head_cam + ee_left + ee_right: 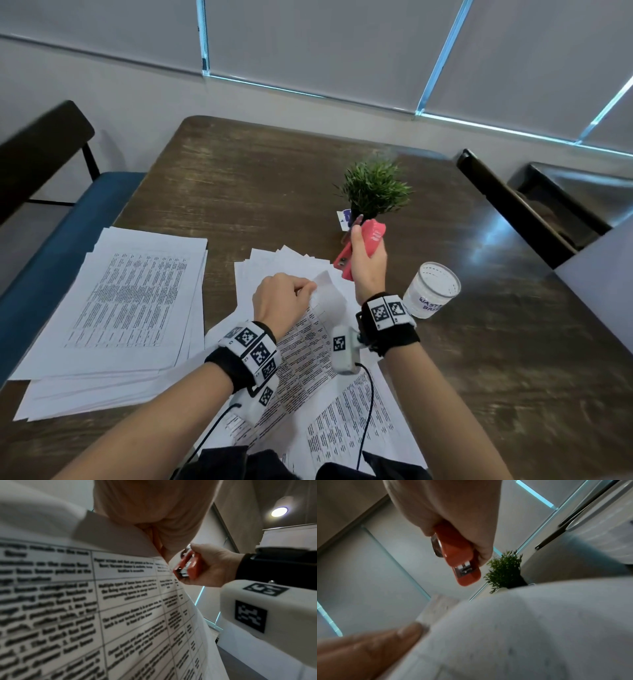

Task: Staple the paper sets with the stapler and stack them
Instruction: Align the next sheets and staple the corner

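Stapling of one paper set (308, 346) is the step in hand, it is judged. The set's upper corner is pinched and lifted by the left hand (281, 298), while its lower part lies on loose sheets on the table (239, 171). The red stapler (363, 246) is gripped in the right hand (368, 267) and held in the air just beside that corner, not yet around it. Next, the stapler mouth must be slid over the corner and squeezed. A stack of papers (120, 308) lies at the left, probably for the finished sets. Room is tight at the right, where a glass (432, 289) and a small plant (375, 186) stand near.
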The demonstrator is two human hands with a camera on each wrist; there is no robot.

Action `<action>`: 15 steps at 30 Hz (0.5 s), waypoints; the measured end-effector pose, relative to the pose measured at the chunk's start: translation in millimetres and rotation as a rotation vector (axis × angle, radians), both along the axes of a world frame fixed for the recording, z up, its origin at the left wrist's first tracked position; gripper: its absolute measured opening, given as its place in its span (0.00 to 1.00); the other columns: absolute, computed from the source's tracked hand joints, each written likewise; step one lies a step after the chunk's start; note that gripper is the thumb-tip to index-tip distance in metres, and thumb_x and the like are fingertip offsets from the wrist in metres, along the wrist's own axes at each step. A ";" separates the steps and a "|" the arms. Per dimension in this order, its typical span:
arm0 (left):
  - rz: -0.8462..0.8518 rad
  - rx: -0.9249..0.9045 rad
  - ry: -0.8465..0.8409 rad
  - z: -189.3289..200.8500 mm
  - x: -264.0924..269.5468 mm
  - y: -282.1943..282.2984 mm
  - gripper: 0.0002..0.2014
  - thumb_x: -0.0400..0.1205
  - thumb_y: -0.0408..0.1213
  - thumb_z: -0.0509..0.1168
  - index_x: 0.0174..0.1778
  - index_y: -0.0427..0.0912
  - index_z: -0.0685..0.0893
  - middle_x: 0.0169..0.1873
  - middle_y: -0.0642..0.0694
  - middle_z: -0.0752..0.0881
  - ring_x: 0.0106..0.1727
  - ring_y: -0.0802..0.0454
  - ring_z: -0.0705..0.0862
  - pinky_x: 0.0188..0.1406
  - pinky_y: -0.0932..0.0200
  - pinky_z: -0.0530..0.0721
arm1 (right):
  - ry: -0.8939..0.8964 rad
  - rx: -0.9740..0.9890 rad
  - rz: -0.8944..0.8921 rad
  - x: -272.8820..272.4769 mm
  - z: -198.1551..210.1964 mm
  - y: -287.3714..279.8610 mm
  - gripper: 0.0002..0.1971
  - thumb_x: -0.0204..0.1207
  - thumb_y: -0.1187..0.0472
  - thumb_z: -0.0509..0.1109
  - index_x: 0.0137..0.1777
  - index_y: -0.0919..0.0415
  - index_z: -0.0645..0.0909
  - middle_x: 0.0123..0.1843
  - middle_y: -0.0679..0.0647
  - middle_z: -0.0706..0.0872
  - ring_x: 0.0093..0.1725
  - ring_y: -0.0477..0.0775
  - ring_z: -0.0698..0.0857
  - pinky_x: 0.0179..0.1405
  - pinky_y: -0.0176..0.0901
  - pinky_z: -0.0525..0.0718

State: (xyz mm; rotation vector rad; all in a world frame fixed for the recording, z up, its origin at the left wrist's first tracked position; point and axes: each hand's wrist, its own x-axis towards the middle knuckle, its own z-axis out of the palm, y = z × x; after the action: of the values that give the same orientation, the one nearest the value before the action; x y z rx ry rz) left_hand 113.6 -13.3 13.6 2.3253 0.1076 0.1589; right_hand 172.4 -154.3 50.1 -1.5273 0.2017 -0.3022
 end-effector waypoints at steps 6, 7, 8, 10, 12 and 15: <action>0.014 -0.004 -0.032 3.1 2.4 2.8 0.14 0.82 0.50 0.66 0.38 0.50 0.92 0.25 0.51 0.87 0.33 0.51 0.85 0.35 0.53 0.86 | 0.107 0.009 0.056 2.6 -15.3 16.2 0.13 0.77 0.42 0.70 0.49 0.51 0.82 0.40 0.51 0.86 0.36 0.49 0.84 0.40 0.47 0.84; 0.023 0.000 -0.029 3.0 3.1 3.5 0.14 0.82 0.51 0.66 0.37 0.50 0.92 0.24 0.50 0.87 0.33 0.51 0.85 0.35 0.53 0.86 | 0.124 0.037 0.052 3.1 -13.7 17.3 0.11 0.78 0.44 0.70 0.48 0.51 0.82 0.41 0.52 0.87 0.37 0.49 0.85 0.41 0.46 0.84; 0.028 0.001 -0.027 3.2 3.4 3.8 0.14 0.82 0.51 0.66 0.37 0.50 0.92 0.24 0.50 0.87 0.33 0.51 0.85 0.35 0.53 0.86 | 0.140 0.069 0.049 3.9 -12.6 18.1 0.11 0.79 0.46 0.70 0.48 0.52 0.82 0.42 0.53 0.87 0.37 0.49 0.85 0.40 0.45 0.84; 0.025 -0.008 -0.023 4.2 3.2 2.9 0.13 0.82 0.51 0.66 0.38 0.51 0.92 0.25 0.50 0.87 0.33 0.50 0.85 0.36 0.53 0.86 | 0.161 0.114 0.045 4.3 -10.1 21.4 0.12 0.78 0.46 0.71 0.48 0.55 0.83 0.41 0.54 0.87 0.37 0.50 0.85 0.38 0.43 0.83; 0.010 -0.012 -0.026 4.7 3.1 1.3 0.12 0.82 0.52 0.66 0.39 0.53 0.93 0.25 0.51 0.88 0.34 0.50 0.85 0.36 0.54 0.85 | 0.157 0.118 0.037 5.0 -9.8 26.4 0.12 0.78 0.47 0.72 0.47 0.56 0.84 0.42 0.54 0.87 0.39 0.50 0.85 0.39 0.42 0.82; -0.009 -0.010 -0.026 3.2 3.1 -1.4 0.13 0.82 0.54 0.66 0.40 0.54 0.93 0.26 0.51 0.87 0.34 0.49 0.84 0.36 0.53 0.85 | 0.149 0.105 -0.008 7.4 -11.1 30.7 0.14 0.77 0.45 0.71 0.46 0.56 0.86 0.42 0.53 0.87 0.40 0.50 0.85 0.37 0.40 0.81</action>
State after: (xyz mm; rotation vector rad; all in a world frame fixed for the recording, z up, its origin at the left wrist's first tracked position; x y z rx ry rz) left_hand 116.7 -14.7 16.8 2.3127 0.0850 0.1837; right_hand 179.8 -123.6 39.0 -1.4462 0.3364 -0.1819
